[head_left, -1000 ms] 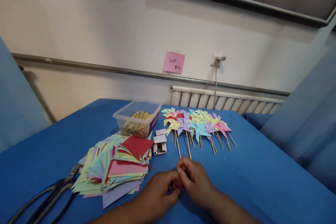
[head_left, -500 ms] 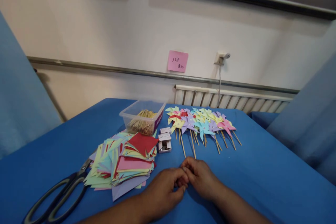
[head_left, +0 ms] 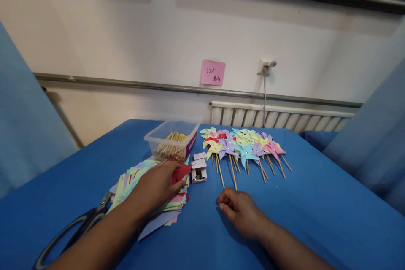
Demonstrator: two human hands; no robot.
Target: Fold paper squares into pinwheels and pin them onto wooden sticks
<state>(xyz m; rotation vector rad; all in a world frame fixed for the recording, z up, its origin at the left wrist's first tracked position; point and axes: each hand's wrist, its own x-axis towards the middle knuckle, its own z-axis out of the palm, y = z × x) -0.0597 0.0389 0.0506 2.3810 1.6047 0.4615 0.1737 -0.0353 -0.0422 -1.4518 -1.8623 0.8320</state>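
Note:
My left hand (head_left: 156, 185) lies on a pile of coloured paper squares (head_left: 126, 179), its fingers closed on the red square (head_left: 182, 171) at the top. My right hand (head_left: 240, 210) rests on the blue tablecloth (head_left: 316, 211) with its fingers curled in; whether they hold anything is hidden. A row of finished paper pinwheels (head_left: 242, 147) on wooden sticks lies just beyond my right hand.
A clear plastic tub of wooden sticks (head_left: 172, 143) stands behind the paper pile. Small white boxes of pins (head_left: 199, 169) sit between the pile and the pinwheels. Large black scissors (head_left: 72, 230) lie at the left. A radiator (head_left: 278, 119) and wall stand behind the table.
My two hands were together in front of me. My left hand has moved left and forward onto the paper pile and taken the red square. My right hand stayed put.

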